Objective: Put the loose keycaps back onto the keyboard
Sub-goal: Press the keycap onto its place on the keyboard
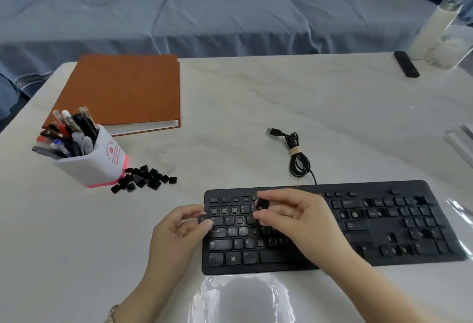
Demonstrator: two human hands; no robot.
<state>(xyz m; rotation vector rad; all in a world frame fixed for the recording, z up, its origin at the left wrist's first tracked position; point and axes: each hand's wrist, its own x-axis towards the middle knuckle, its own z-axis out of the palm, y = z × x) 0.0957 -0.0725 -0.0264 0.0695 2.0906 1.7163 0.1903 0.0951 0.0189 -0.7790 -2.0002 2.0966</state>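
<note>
Keycaps sit in a loose black pile point(143, 180) on the white surface point(256, 105), touching the base of a white cup point(94, 161) full of pens, well left of the keyboard point(384, 220). The keyboard lies flat at the near edge, and many of its sockets are bare, mostly in the upper letter rows and the right-hand blocks.

The left hand point(176, 230) hovers at the keyboard's left end. Its fingers are clamped in a pinch on the left keycap point(202, 219), held just over the keyboard's left edge.

The right hand point(294, 217) is above the middle of the letter area and hides the keys under it. Its thumb and curled fingers are clamped on the right keycap point(261, 204), which is raised over the top rows and tilted toward the camera. A white mark shows on it, too blurred to read.

The keyboard's cable point(294, 153) lies behind it, bundled with a tie, with its plug lying loose on the surface. An orange-brown book point(122, 89) lies flat behind the cup. A black remote point(406, 64) and a white bottle point(432, 33) stand at the far right corner. A blue sofa point(230, 15) runs behind the surface.
</note>
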